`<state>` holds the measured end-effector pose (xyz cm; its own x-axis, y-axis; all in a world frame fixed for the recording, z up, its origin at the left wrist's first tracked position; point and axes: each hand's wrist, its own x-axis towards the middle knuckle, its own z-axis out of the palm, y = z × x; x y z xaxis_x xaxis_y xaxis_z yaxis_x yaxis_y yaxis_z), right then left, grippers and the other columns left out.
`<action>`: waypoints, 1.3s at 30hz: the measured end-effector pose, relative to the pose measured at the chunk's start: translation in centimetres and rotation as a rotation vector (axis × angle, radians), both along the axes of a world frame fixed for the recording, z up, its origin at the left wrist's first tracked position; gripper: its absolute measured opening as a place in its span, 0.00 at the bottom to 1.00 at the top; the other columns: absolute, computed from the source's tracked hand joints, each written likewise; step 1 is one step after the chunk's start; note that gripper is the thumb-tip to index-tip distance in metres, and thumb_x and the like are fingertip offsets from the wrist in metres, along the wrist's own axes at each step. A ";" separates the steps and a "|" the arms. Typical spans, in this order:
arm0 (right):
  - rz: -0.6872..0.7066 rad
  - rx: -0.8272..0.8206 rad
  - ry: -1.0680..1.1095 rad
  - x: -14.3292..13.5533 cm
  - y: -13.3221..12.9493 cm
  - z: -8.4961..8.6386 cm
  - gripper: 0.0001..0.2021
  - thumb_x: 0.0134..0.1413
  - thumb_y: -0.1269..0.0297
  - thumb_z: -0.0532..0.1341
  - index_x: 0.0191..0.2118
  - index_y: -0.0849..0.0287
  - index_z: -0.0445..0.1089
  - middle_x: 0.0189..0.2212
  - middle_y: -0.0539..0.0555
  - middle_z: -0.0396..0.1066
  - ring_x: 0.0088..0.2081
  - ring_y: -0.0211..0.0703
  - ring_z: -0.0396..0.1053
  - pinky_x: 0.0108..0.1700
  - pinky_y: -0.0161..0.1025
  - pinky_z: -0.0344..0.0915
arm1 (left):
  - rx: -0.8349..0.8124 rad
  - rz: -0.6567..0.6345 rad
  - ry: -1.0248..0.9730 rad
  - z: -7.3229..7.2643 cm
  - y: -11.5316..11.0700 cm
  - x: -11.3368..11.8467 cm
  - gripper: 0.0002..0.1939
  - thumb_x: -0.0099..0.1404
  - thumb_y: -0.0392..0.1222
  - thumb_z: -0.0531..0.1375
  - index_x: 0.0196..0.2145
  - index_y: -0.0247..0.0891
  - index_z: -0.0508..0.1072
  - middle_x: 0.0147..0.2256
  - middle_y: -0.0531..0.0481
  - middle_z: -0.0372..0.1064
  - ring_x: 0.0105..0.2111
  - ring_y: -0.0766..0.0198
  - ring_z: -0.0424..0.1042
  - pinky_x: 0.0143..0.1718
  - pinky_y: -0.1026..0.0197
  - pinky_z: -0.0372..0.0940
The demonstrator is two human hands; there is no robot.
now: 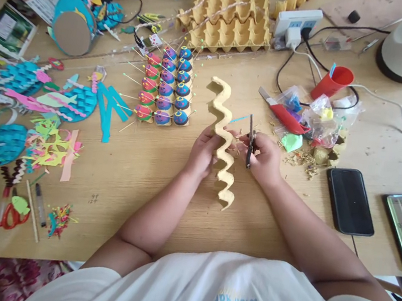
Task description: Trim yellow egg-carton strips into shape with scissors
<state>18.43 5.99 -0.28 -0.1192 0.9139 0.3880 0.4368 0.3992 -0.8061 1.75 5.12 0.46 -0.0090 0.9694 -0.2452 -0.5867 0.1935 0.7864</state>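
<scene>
A wavy strip of yellowish egg carton (225,158) stands out in front of me, running from the upper left down to the lower right. My left hand (204,152) grips it near its middle. Just to the right, my right hand (265,160) is closed on dark-handled scissors (250,145), whose blade points up and away from me. The fingertips of my right hand are close to the strip; whether they touch it is unclear. Behind and left of the strip stand painted egg-carton caterpillars (166,86) in three rows, with pins stuck in them.
Egg trays (233,16) and a power strip (300,21) lie at the back. On the right are a red cup (332,83), a red knife (290,119), scraps and two phones (351,201). Blue woven crafts (78,103), paper strips and red scissors (14,215) cover the left.
</scene>
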 end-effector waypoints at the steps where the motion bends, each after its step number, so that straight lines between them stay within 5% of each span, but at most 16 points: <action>1: -0.007 0.044 -0.064 -0.1 -0.1 0.0 0.23 0.64 0.41 0.65 0.28 0.54 0.66 0.26 0.51 0.68 0.30 0.43 0.65 0.34 0.42 0.59 | 0.001 0.004 -0.004 0.0 0.0 -0.1 0.17 0.58 0.48 0.77 0.40 0.40 0.79 0.36 0.51 0.84 0.27 0.68 0.78 0.29 0.66 0.70; 6: -0.039 0.169 -0.250 -0.6 -0.2 -0.4 0.16 0.65 0.47 0.63 0.34 0.53 0.62 0.35 0.57 0.74 0.38 0.50 0.69 0.40 0.45 0.63 | 0.010 0.037 -0.011 -0.1 0.1 -0.3 0.08 0.62 0.44 0.74 0.37 0.42 0.80 0.29 0.55 0.79 0.26 0.68 0.76 0.33 0.64 0.70; 14: 0.039 0.176 -0.447 -0.1 -0.2 -0.6 0.08 0.58 0.59 0.65 0.37 0.53 0.66 0.37 0.59 0.75 0.39 0.53 0.69 0.41 0.47 0.63 | -0.033 0.055 -0.015 1.6 0.3 -0.8 0.06 0.62 0.43 0.74 0.33 0.43 0.80 0.33 0.53 0.79 0.23 0.70 0.69 0.28 0.64 0.63; 21: -0.018 0.153 -0.505 -0.2 -0.5 -0.1 0.09 0.57 0.57 0.67 0.36 0.53 0.68 0.35 0.58 0.75 0.38 0.55 0.68 0.40 0.47 0.61 | -0.113 0.099 0.017 1.4 0.2 -0.6 0.06 0.63 0.41 0.73 0.36 0.43 0.81 0.33 0.54 0.78 0.25 0.70 0.72 0.30 0.66 0.63; 29: -0.089 0.183 -0.522 -0.4 -0.6 0.1 0.14 0.61 0.49 0.65 0.34 0.53 0.68 0.34 0.57 0.76 0.37 0.53 0.69 0.39 0.46 0.60 | -0.019 0.064 0.047 0.5 0.5 -0.8 0.05 0.64 0.39 0.71 0.38 0.41 0.80 0.31 0.54 0.77 0.26 0.71 0.71 0.30 0.67 0.64; 39: -0.090 0.135 -0.523 0.0 -0.5 0.3 0.14 0.60 0.52 0.66 0.30 0.53 0.67 0.30 0.56 0.74 0.35 0.52 0.68 0.35 0.45 0.55 | -0.061 0.086 0.051 1.3 0.3 -0.4 0.04 0.67 0.40 0.71 0.37 0.42 0.80 0.31 0.55 0.75 0.25 0.71 0.71 0.31 0.66 0.65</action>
<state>18.42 5.52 0.01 -0.2512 0.8755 0.4127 0.8031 0.4265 -0.4160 1.31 5.40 1.76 -0.1052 0.9479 -0.3006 -0.5626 0.1925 0.8040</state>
